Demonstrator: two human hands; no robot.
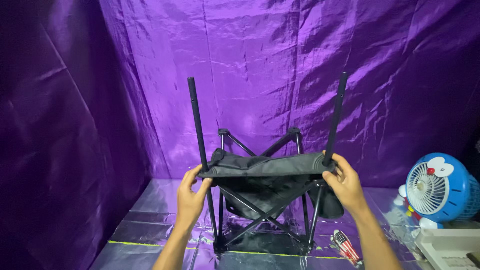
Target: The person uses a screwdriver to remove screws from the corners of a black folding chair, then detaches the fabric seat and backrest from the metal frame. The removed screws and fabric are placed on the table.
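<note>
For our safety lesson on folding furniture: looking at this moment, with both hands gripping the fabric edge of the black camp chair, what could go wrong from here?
1. The left hand and right hand sit right at the joints where the upright poles meet the fabric seat; fingers could get pinched there.
2. The chair's crossed legs stand on shiny foil flooring, so it may slide.
3. The blue fan stands close on the right and might be knocked.
</note>
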